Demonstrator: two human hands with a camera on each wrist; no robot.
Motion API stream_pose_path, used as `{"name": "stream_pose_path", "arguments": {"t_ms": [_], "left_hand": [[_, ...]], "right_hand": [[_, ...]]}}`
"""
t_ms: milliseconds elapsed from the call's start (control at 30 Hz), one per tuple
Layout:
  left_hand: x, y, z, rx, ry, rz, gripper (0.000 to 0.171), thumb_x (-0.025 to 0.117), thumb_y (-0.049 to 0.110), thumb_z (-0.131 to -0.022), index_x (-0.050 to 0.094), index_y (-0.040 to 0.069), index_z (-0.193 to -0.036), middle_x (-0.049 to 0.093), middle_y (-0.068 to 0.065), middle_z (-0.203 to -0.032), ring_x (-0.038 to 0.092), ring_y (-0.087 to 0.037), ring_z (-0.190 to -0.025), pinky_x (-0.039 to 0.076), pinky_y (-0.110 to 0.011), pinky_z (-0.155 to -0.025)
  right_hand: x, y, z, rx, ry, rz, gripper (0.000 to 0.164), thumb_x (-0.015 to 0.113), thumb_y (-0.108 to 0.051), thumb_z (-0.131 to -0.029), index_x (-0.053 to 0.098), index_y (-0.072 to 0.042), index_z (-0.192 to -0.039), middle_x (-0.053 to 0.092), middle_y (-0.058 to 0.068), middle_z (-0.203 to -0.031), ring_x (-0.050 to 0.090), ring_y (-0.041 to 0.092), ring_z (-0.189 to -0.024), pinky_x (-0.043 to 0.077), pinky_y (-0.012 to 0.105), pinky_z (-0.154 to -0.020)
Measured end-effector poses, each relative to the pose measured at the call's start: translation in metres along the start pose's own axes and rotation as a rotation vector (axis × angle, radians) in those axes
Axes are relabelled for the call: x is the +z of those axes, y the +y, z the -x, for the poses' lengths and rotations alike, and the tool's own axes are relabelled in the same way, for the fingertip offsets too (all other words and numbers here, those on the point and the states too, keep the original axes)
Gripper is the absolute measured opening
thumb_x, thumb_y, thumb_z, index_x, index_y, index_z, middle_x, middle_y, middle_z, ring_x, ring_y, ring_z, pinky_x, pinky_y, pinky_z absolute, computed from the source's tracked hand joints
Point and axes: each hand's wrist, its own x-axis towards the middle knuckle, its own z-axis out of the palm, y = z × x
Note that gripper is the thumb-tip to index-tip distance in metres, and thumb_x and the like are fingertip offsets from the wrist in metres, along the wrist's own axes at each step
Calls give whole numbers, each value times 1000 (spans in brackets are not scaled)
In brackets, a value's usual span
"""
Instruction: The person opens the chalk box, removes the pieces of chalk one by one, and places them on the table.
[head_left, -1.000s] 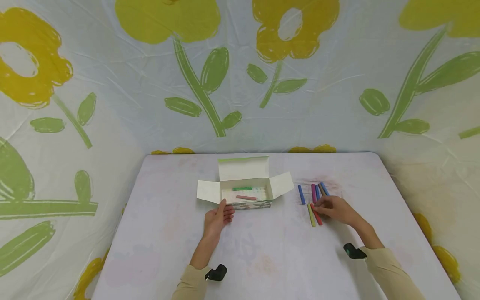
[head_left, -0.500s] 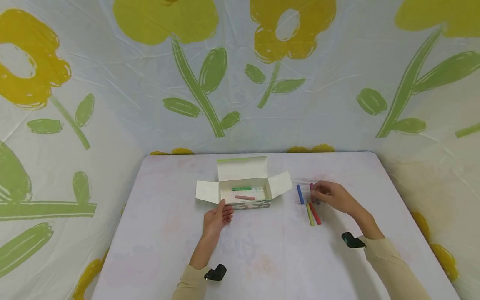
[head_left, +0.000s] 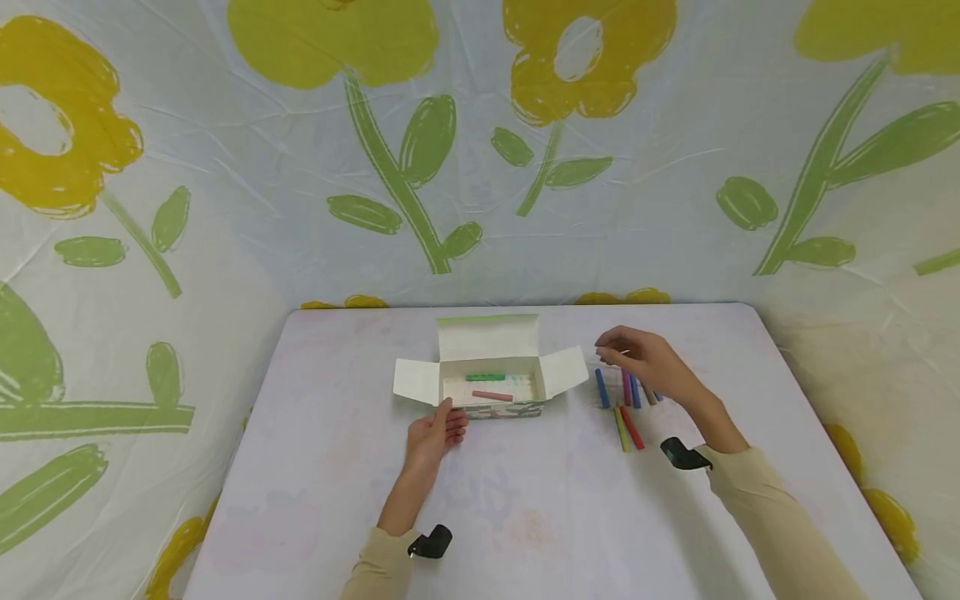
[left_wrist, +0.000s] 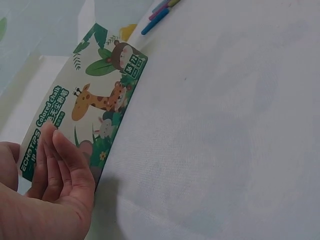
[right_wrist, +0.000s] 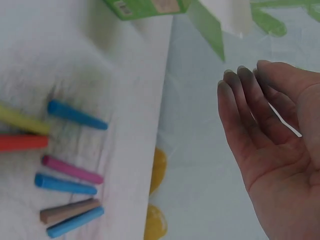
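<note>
A lidded cardboard chalk box [head_left: 491,411] stands with its flaps spread on the table; its printed front reads "Colored chalk" in the left wrist view. My left hand [head_left: 427,442] grips the near left corner, thumb at the rim and fingers against the front [left_wrist: 107,100]. Inside lie a green chalk [head_left: 485,377] and a pink chalk [head_left: 492,395]. My right hand [head_left: 648,358] is raised above the loose chalks, fingers loosely bent, with nothing visible in it. Below are a blue chalk [right_wrist: 77,115], a magenta chalk [right_wrist: 72,170], a brown chalk [right_wrist: 70,210] and other blue ones.
Nearer the front, a yellow-green chalk [head_left: 622,430] and a red chalk [head_left: 632,428] lie side by side. The box's right flap [head_left: 564,372] sticks out toward the loose chalks. A flower-printed cloth [head_left: 637,208] hangs behind the white table [head_left: 540,517].
My right hand first shifts toward the back over the loose chalks, then lifts up and to the left, uncovering them. My left hand keeps its grip on the box.
</note>
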Motion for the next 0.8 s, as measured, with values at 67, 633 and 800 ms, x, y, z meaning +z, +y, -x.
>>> {"name": "stream_pose_path", "arguments": {"t_ms": [67,633,800], "left_hand": [[0,0,0,-3,0,2,51,64,39,-103,70,-12,-106,72,-7,-85,66,-11,-73,57,-22,-69],[-1,1,-3,-6,-25,11,53,62,38,-104,68,-14,-110,73,-6,-86,66,-9,-72,56,-21,-69],[-1,0,-2,1,-26,18,52,62,38,-104,68,-13,-108,72,-5,-83,65,-9,-70,56,-21,-67]], "right_hand": [[4,-7,-6,-11,-4,-27,16,66,-5,-100,68,2,-115,71,15,-110,70,30,-98,55,19,-86],[63,-27,-51,-54,-121,-149,21,67,-9,-101,68,3,-117,71,12,-108,68,28,-101,58,36,-89],[80,-33,-59,-65,-164,-176,19,67,-3,-99,67,5,-116,70,19,-109,67,34,-101,56,50,-90]]}}
